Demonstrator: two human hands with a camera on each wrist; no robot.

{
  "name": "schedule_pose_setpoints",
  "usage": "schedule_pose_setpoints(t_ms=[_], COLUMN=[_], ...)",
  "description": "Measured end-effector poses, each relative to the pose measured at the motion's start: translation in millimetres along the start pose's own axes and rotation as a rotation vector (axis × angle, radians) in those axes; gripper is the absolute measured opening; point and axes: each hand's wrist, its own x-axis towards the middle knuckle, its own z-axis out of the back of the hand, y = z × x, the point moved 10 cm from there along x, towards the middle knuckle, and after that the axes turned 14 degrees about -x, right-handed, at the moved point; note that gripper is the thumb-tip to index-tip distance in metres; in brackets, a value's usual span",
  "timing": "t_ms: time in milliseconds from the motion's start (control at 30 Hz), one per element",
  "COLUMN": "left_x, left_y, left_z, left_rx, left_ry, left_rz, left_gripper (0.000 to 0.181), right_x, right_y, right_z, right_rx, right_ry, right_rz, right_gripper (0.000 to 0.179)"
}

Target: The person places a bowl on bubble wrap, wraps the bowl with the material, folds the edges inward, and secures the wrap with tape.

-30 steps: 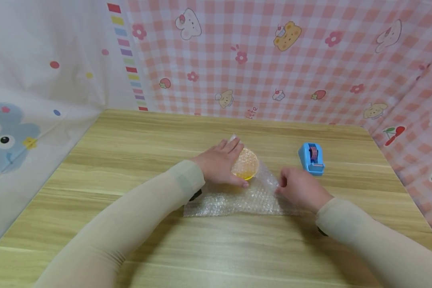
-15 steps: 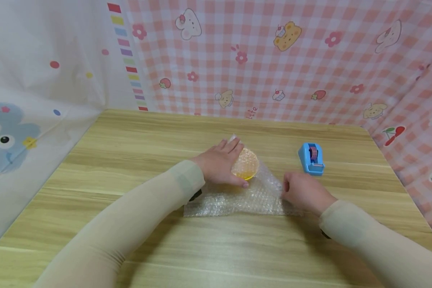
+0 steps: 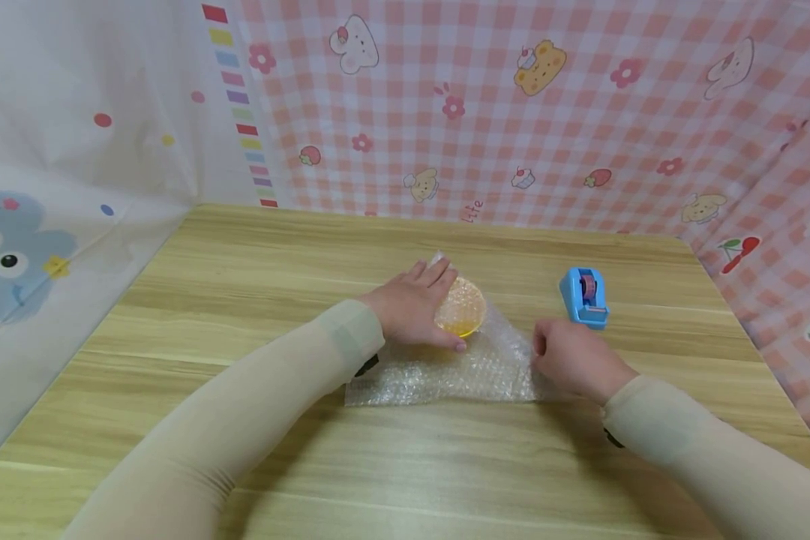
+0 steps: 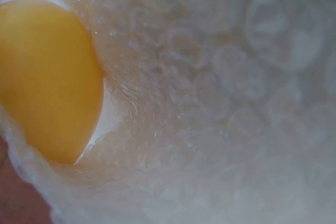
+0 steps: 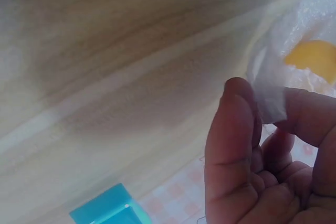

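Bubble wrap (image 3: pixel 439 379), centre frame: right hand (image 3: pixel 580 361) pinches its edge right of centre, left hand (image 3: pixel 413 309) lies splayed across the wrapped yellow round object (image 3: pixel 464 309); firm palm, gentle tension should serve best.

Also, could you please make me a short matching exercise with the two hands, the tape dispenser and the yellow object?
Column one
1. left hand
2. right hand
3. tape dispenser
4. yellow object

Column two
A. pinching the bubble wrap at its edge
B. seen through the wrap in the head view
C. resting on the wrap, fingers spread
D. blue, standing on the table

Right pairs: 1-C, 2-A, 3-D, 4-B
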Motion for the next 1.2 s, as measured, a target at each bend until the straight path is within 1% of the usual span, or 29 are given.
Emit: schedule_pose_setpoints(t_ms=[200, 400, 533, 733, 967, 1200], left_x=[0.9, -0.8, -1.5, -1.7, -1.4, -1.6], left_y=[0.3, -0.1, -0.4, -0.7, -0.3, -1.7], left_z=[-0.8, -0.1, 0.5, 0.9, 0.2, 0.5], left_rx=[0.003, -0.015, -0.019, -0.024, -0.025, -0.024], left_ry=[0.002, 0.01, 0.009, 0.007, 0.011, 0.011], left_rz=[-0.001, 0.009, 0.011, 0.009, 0.008, -0.002], left_gripper=[0.128, 0.128, 0.127, 0.128, 0.127, 0.127], right_x=[-0.8, -3.1, -2.8, -3.7, -3.2, -3.5], right_y=[0, 3, 6, 10, 13, 20], right_z=[5, 14, 21, 31, 43, 53], right_rx=[0.016, 0.053, 0.066, 0.086, 0.089, 0.128], right_ry=[0.005, -0.016, -0.042, -0.103, -0.166, -0.228], right_rz=[-0.025, -0.008, 0.0, 0.023, 0.02, 0.014], right_gripper=[0.01, 0.012, 0.012, 0.011, 0.01, 0.011])
